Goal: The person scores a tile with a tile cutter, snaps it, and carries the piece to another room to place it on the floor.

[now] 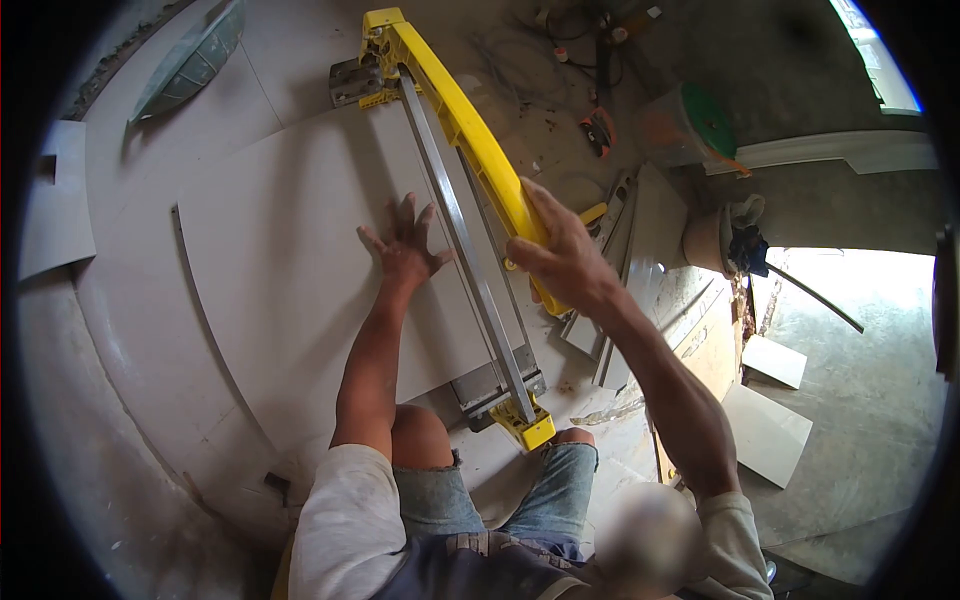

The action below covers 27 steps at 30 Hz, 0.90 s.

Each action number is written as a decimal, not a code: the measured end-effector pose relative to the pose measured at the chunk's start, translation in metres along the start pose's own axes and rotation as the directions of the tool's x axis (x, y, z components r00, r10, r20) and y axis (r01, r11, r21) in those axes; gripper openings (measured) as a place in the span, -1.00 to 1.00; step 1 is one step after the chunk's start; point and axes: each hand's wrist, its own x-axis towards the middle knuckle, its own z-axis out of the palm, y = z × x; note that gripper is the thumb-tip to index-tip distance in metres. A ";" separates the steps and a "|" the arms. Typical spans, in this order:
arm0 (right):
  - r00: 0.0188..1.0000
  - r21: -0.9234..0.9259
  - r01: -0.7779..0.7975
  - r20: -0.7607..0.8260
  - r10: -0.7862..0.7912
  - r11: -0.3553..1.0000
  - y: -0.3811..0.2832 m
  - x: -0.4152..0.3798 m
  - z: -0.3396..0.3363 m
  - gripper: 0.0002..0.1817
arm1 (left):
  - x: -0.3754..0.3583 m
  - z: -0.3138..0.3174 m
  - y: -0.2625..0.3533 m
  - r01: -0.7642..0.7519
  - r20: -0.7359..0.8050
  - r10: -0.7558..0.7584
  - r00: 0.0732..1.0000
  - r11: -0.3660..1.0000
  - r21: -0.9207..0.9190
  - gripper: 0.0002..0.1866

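Observation:
A large pale tile [290, 250] lies flat on a manual tile cutter, under its metal rail [455, 225]. Fingers spread, my left hand [406, 245] presses on the tile just left of the rail. My right hand [562, 250] is wrapped around the long yellow handle [470, 135] of the tile cutter, near its lower end. The handle slants out to the right of the rail. A yellow end block [530, 425] sits between my knees; the far end of the cutter is at the top.
Cut tile strips [640, 270] lean to the right. A bucket with a green lid [708, 120] and an orange-handled tool [598, 130] are farther back. A grey-green basin [195, 65] sits upper left. Loose tile pieces [768, 430] lie at the lower right.

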 end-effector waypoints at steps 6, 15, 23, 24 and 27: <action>1.000 -0.038 -0.029 -0.003 0.029 0.999 -0.001 0.002 0.001 -0.18 | 0.002 -0.006 0.005 0.028 0.072 -0.032 0.997 0.998 0.054 0.13; 0.991 0.306 -0.081 0.130 0.043 0.948 0.016 0.000 -0.009 -0.17 | 0.008 -0.009 0.000 0.030 0.176 -0.046 0.983 0.995 0.095 0.23; 0.952 -0.235 -0.200 -0.276 0.132 0.951 0.301 -0.054 0.048 -0.17 | 0.014 -0.016 0.007 0.038 0.281 -0.084 0.956 0.986 0.164 0.28; 0.939 -0.189 -0.292 -0.243 0.244 0.937 0.307 -0.066 0.063 -0.15 | 0.015 -0.017 0.009 0.040 0.277 -0.087 0.957 0.984 0.172 0.27; 0.963 -0.188 -0.175 -0.239 0.128 0.967 0.320 -0.077 0.097 -0.13 | 0.015 -0.016 0.012 0.043 0.266 -0.092 0.960 0.982 0.186 0.23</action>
